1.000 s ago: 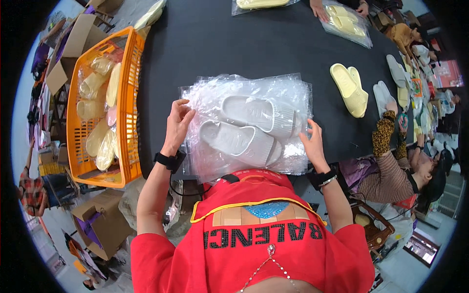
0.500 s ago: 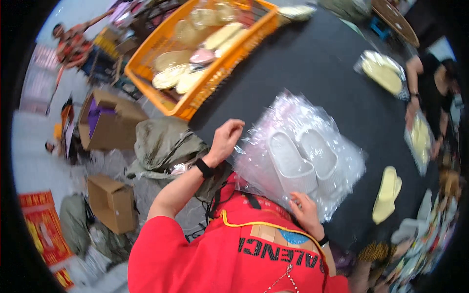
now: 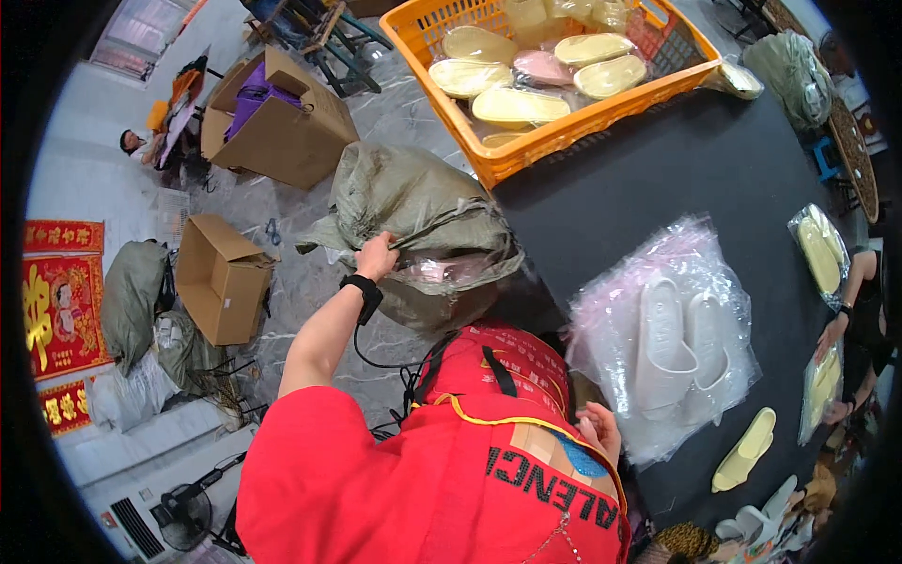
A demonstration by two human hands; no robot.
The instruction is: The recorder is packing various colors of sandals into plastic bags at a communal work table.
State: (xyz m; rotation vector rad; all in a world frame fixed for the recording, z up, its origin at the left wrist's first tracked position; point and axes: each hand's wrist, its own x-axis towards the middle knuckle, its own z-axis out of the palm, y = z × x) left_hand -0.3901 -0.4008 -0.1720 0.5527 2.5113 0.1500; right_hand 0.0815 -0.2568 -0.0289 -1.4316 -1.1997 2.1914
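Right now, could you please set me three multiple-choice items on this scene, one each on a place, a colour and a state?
1. Where is the left hand?
A. on the sack
B. in the crate
C. on a cardboard box

2. What colour are the slippers in the bag nearest the right hand?
A. pink
B. white
C. green

3. How are those slippers?
A. loose on the floor
B. stacked in the crate
C. wrapped in clear plastic on the table

Key: 1 A, its fingers grip the sack's rim. 2 B, both look white through the plastic. 3 C, the bag encloses them on the black top.
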